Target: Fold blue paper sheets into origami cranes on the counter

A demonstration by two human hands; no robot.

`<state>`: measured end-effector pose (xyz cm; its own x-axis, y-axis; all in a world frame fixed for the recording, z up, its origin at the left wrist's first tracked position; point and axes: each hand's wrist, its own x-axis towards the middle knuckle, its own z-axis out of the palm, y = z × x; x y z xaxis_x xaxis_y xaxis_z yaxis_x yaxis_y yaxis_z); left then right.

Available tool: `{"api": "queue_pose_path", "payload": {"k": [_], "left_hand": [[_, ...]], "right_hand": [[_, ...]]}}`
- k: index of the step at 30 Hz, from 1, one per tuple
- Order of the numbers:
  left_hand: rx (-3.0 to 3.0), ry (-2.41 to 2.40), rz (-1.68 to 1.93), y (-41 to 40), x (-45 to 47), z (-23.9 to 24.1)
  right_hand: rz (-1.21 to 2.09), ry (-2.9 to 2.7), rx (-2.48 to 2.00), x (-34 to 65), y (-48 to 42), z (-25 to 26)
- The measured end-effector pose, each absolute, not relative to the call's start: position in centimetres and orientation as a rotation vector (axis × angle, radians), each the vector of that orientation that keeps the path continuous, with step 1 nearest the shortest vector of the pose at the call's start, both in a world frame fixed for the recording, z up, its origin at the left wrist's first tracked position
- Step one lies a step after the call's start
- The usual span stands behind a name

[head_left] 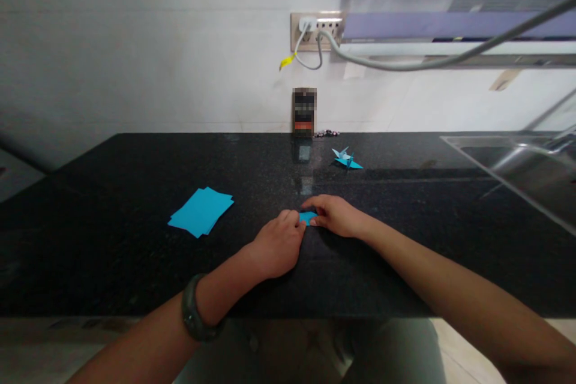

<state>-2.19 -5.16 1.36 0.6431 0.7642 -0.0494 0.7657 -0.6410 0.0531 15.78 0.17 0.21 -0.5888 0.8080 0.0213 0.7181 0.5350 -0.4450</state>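
Note:
A small folded piece of blue paper (308, 216) lies on the black stone counter (112, 240) between my two hands. My left hand (275, 246) rests on the counter with its fingers curled, and its fingertips pinch the paper's left edge. My right hand (335, 216) lies over the paper's right side, fingers pressed together on it. Most of the paper is hidden under my fingers. A dark bangle (194, 309) sits on my left wrist.
A stack of blue paper sheets (201, 211) lies to the left. A finished blue paper crane (346, 158) stands further back. A phone (304, 111) leans against the wall under a socket (315, 30) with cables. A steel sink (522, 168) is at the right.

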Motion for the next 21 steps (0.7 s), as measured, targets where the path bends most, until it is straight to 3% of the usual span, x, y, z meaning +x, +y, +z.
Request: {"api": "queue_pose_path", "payload": {"k": [3, 8, 14, 19, 21], "left_hand": [[2.773, 1.299, -0.045, -5.2, -2.0, 1.6], [2.728, 1.333, -0.068, -5.2, -1.8, 2.1], [2.558, 1.266, 0.108, -3.1, -2.7, 2.1], [1.858, 1.632, 0.814, 1.2, -3.2, 2.5], [1.770, 1.658, 0.918, 2.6, -2.7, 2.3]], "right_hand": [[0.354, -2.776, -1.092, 16.0, -0.7, 0.5], [-0.004, -2.940, -1.139, 15.4, -1.6, 1.7], [0.454, -2.861, -1.018, 16.1, 0.5, 1.6], [0.546, -2.630, -1.083, 16.2, 0.8, 0.9], [0.547, -2.588, -1.093, 16.2, 0.6, 0.6]]}}
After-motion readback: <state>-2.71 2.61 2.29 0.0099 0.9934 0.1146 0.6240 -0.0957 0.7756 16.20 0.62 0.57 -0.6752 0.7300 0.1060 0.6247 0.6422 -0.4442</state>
